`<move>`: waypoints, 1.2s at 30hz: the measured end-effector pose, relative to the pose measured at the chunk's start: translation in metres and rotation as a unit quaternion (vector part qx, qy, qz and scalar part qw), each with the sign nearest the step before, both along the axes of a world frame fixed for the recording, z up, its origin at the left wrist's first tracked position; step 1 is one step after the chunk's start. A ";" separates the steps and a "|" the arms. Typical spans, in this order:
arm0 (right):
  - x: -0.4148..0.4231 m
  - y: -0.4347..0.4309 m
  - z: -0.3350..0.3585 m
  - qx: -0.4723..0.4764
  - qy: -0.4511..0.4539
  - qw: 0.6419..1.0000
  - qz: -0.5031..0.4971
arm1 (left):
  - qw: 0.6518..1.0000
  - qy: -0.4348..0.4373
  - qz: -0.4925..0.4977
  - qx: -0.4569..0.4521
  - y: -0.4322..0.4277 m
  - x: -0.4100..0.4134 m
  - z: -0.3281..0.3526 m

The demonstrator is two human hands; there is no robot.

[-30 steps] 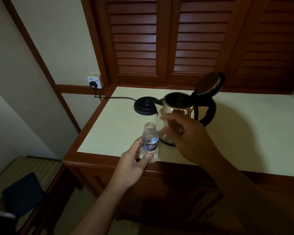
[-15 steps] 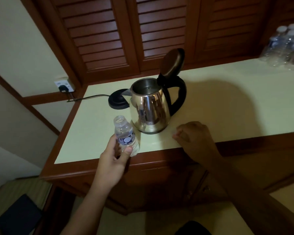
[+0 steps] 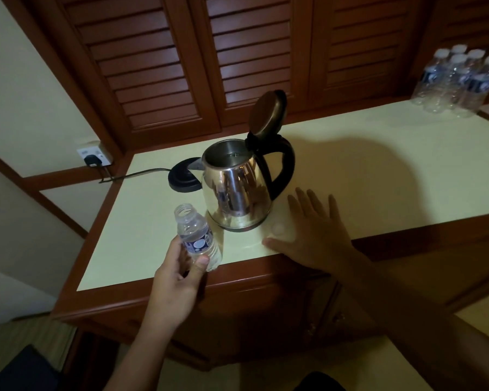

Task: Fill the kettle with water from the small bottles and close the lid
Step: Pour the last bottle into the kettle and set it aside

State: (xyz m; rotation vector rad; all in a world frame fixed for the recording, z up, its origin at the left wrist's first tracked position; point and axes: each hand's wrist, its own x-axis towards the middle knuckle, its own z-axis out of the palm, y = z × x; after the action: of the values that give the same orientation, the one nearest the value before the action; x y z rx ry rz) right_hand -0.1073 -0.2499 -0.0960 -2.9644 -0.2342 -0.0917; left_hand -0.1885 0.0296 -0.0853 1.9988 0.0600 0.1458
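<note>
A steel kettle (image 3: 235, 190) with a black handle stands on the cream countertop (image 3: 378, 170), its lid (image 3: 267, 112) hinged up and open. My left hand (image 3: 175, 277) grips a small uncapped water bottle (image 3: 196, 235), upright and tilted slightly left, in front of the kettle near the counter's front edge. My right hand (image 3: 314, 232) lies with fingers spread over the countertop just right of the kettle. A small white bottle cap (image 3: 278, 228) rests on the counter by that hand's thumb side.
The black kettle base (image 3: 182, 179) sits behind and left of the kettle, its cord running to a wall socket (image 3: 92, 158). Several capped small water bottles (image 3: 460, 83) stand at the counter's far right. Louvred wooden doors rise behind the counter.
My right hand has moved from in front of the kettle down to the counter on its right, uncurled, and left the cap there. The view has swung right. The bottle stays in my left hand.
</note>
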 end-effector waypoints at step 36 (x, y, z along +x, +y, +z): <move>0.004 -0.001 -0.007 -0.036 0.033 0.998 0.028 | 0.956 -0.120 0.056 0.263 0.018 0.088 0.120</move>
State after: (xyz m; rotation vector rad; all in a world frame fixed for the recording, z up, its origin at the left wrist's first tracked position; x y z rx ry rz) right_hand -0.1030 -0.2505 -0.1026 -3.0233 -0.3181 0.0223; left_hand -0.1000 0.0475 0.0346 2.4932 -0.0253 0.5211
